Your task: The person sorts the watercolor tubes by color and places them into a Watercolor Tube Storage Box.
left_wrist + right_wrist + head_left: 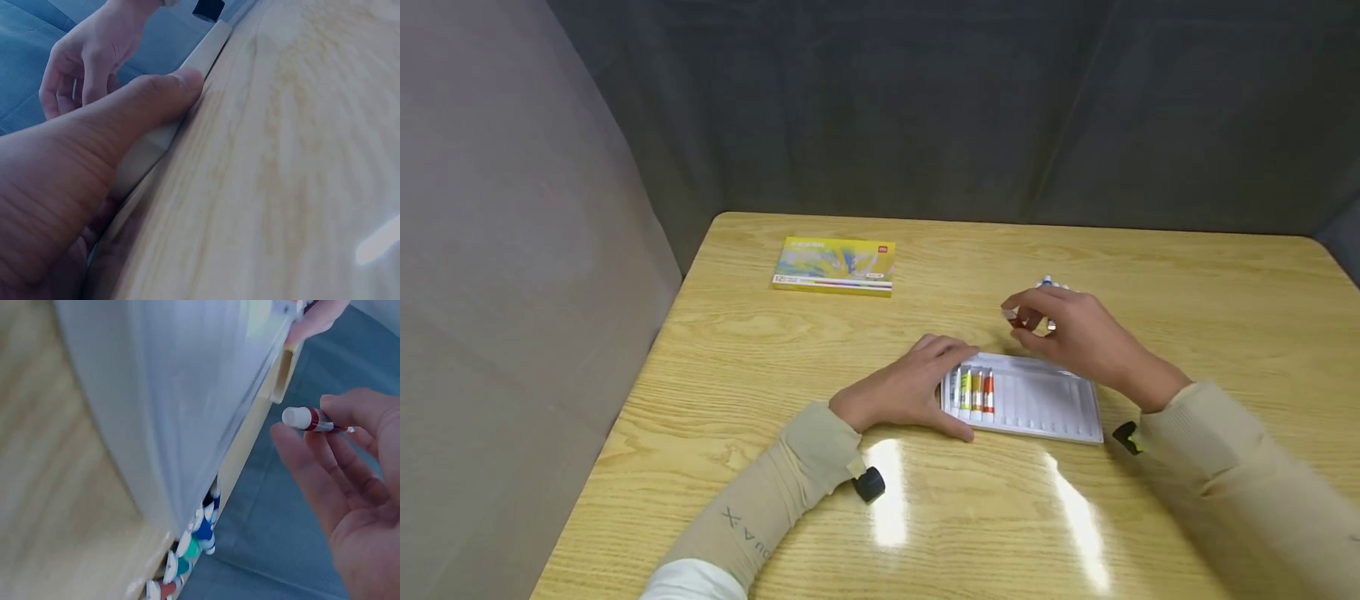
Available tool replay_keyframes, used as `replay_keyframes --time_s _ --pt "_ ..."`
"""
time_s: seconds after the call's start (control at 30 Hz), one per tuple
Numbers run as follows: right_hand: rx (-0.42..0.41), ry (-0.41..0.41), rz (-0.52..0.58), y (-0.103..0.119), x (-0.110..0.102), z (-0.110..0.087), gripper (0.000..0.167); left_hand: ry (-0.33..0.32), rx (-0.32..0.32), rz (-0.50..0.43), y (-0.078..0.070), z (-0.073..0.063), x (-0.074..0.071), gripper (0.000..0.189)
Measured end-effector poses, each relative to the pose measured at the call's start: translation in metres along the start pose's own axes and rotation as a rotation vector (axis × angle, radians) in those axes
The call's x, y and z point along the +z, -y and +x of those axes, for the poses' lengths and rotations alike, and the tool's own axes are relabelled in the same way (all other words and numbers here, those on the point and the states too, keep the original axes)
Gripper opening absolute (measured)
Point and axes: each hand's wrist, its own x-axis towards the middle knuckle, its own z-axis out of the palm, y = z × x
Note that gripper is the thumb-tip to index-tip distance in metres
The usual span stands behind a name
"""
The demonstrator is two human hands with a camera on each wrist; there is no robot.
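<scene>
A white plastic tray with narrow slots lies on the table. Several paint tubes, among them yellow-green, ochre and red ones, fill the slots at its left end. My left hand grips that end, thumb along the near edge and fingers at the far edge. Above the tray's far side, my right hand pinches a small dark red paint tube with a white cap between thumb and fingertips. Beyond the tray lie several loose paint tubes, blue, green and reddish, partly hidden by my right hand in the head view.
A yellow printed paint box lies flat at the back left of the wooden table. Dark cloth hangs behind the table's far edge, and a grey panel stands along the left side.
</scene>
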Motion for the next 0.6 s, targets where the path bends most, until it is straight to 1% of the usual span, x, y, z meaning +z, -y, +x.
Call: replay_keyframes --time_s 0.1,0.3,0.5,0.6 --pt "0.073 -0.008 0.038 0.007 0.0 -0.005 0.031 0.0 -0.005 -0.005 0.0 0.0 0.0 0.115" --pt "0.185 -0.018 0.146 0.02 0.004 -0.015 0.03 -0.004 -0.007 -0.005 0.001 0.0 0.001 0.114" --pt "0.351 0.045 0.254 0.032 0.006 -0.023 0.028 -0.008 -0.006 -0.013 0.002 -0.001 0.002 0.114" --pt "0.406 0.064 0.302 0.036 0.007 -0.026 0.028 -0.006 -0.007 -0.014 0.002 0.0 0.002 0.115"
